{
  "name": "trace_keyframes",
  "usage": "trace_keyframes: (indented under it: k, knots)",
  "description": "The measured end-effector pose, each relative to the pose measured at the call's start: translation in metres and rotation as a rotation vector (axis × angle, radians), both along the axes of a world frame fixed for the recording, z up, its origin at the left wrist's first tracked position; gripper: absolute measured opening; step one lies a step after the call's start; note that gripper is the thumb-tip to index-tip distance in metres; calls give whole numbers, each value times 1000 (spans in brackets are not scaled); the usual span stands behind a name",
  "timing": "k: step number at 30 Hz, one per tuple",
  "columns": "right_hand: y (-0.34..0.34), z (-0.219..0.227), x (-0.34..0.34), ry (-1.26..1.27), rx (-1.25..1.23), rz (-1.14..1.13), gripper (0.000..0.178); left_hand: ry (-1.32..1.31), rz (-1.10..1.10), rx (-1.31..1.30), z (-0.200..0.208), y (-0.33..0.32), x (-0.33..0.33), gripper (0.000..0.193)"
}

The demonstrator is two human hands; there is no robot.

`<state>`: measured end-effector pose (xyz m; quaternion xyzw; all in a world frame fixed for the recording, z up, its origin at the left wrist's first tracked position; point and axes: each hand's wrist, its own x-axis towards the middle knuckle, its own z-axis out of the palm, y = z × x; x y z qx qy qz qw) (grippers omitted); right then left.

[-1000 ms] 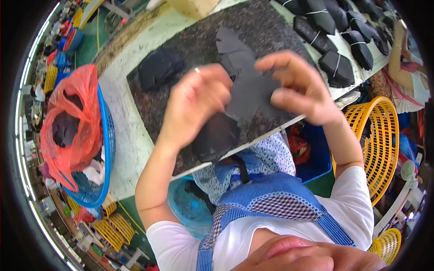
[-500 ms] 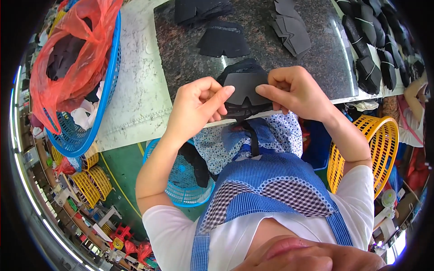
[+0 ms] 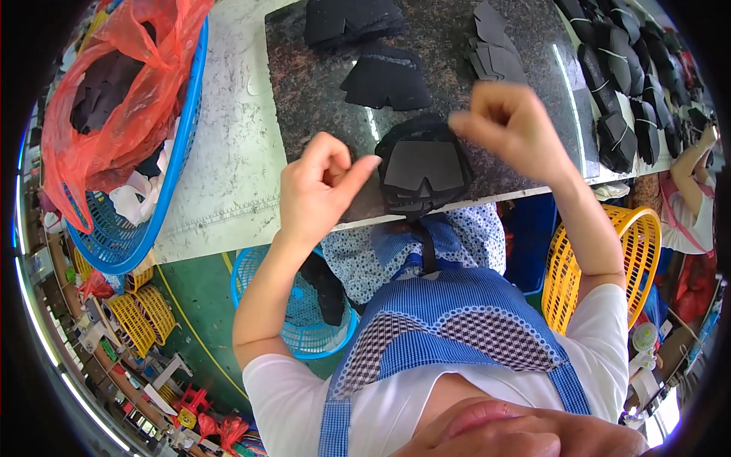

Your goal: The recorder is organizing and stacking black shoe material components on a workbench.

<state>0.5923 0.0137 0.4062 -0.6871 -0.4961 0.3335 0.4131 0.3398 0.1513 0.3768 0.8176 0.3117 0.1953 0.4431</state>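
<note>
A dark grey trapezoid sheet with a V-shaped notch (image 3: 423, 164) rests on top of a stack of black cut pieces (image 3: 415, 131) at the table's near edge. Just left of that stack is my left hand (image 3: 316, 183), its fingers loosely curled and its thumb stretched out apart from them, with nothing in it. My right hand (image 3: 506, 126), slightly blurred, is raised off the stack's upper right side. Its thumb points left, away from the bent fingers, and I see nothing held there.
Further black notched pieces (image 3: 388, 78) and another dark stack (image 3: 354, 21) lie beyond, with grey sheets (image 3: 493, 46) to their right. Tied black bundles (image 3: 615, 141) line the far right. A blue basket (image 3: 164, 194) with a red plastic bag (image 3: 84, 145) stands left; a yellow basket (image 3: 560, 278) is below right.
Both hands have let go of the grey sheet, which now lies flat on the stack. My right hand has risen up and away; my left has drawn slightly left.
</note>
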Motion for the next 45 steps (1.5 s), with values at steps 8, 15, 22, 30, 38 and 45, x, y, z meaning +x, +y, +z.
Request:
trace_keyframes:
  k: [8, 15, 22, 30, 38, 45]
  knots:
    - [75, -41, 12, -681, 350, 290, 19, -155, 49, -64, 6, 23, 4, 20]
    - [75, -35, 10, -706, 375, 315, 12, -64, -139, 590, -13, 61, 37, 29]
    - [64, 11, 30, -236, 372, -286, 15, -37, -179, 690, -23, 63, 36, 36]
    - [-29, -7, -20, -685, 554, 216, 25, -44, -233, 717, -13, 65, 50, 24]
    - [37, -6, 83, -901, 73, -405, 38, -250, -744, 710, 17, 14, 144, 38]
    - [40, 5, 135, -574, 268, -580, 17, -115, -786, 712, 1, -12, 168, 60]
